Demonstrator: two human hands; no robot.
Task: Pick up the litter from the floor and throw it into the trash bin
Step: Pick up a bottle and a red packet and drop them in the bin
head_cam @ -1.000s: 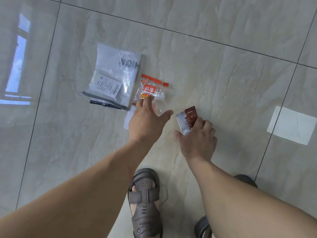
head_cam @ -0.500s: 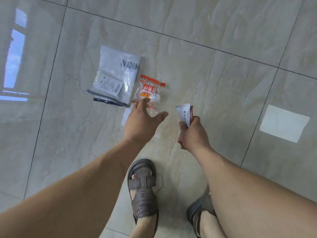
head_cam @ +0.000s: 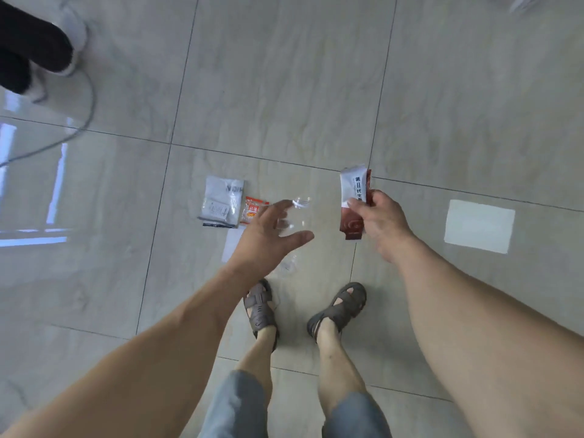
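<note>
Head camera now looks down from much higher than half a second ago: both sandalled feet, the shins and the hems of grey shorts have come into view, and the litter on the floor (head_cam: pixel 284 90) looks smaller and farther off. The right hand (head_cam: pixel 379 221) has lifted the brown-and-white sachet (head_cam: pixel 355 202) clear of the tiles; thumb and curled fingers pinch its right edge, and the packet stands nearly upright with its white end on top. The left hand (head_cam: pixel 268 230) is held out in the air, fingers straight and spread, thumb pointing right, with a clear plastic wrapper (head_cam: pixel 298 213) seen just past its fingertips; whether it touches the wrapper cannot be told. Still lying on the tiles are the grey mailer bag (head_cam: pixel 222 200), the small orange snack packet (head_cam: pixel 252 210) touching its right side, and a white slip of paper (head_cam: pixel 232 245) below them. A grey cable (head_cam: pixel 79 134) and dark footwear (head_cam: pixel 34 42) show at upper left.
</note>
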